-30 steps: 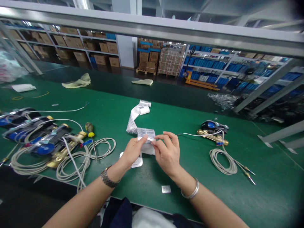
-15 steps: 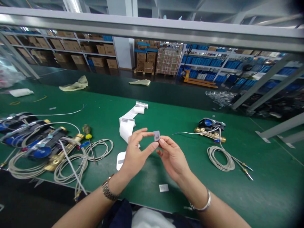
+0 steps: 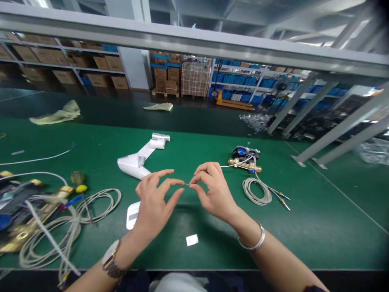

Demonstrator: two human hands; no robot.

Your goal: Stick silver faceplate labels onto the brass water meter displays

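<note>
My left hand [image 3: 154,200] and my right hand [image 3: 210,191] meet above the green mat [image 3: 304,227]. Between their fingertips is a small label [image 3: 186,183], seen edge-on as a thin sliver. My right thumb and forefinger pinch one end. My left forefinger and thumb close loosely on the other end, and the other left fingers are spread. A white strip of label backing [image 3: 136,162] lies just beyond my left hand, running back to a small roll [image 3: 160,138]. A white card [image 3: 133,215] lies under my left wrist.
A small white square [image 3: 192,240] lies near the front edge. A brass valve with a blue meter [image 3: 244,159] and its coiled cable [image 3: 255,191] are to the right. Meters, grey cables [image 3: 91,207] and a yellow-handled screwdriver [image 3: 79,184] crowd the left.
The label was pulled off the strip and held up between both hands. It now lies flat, edge-on, lower down. The camera has swung right, and the strip lies on the mat.
</note>
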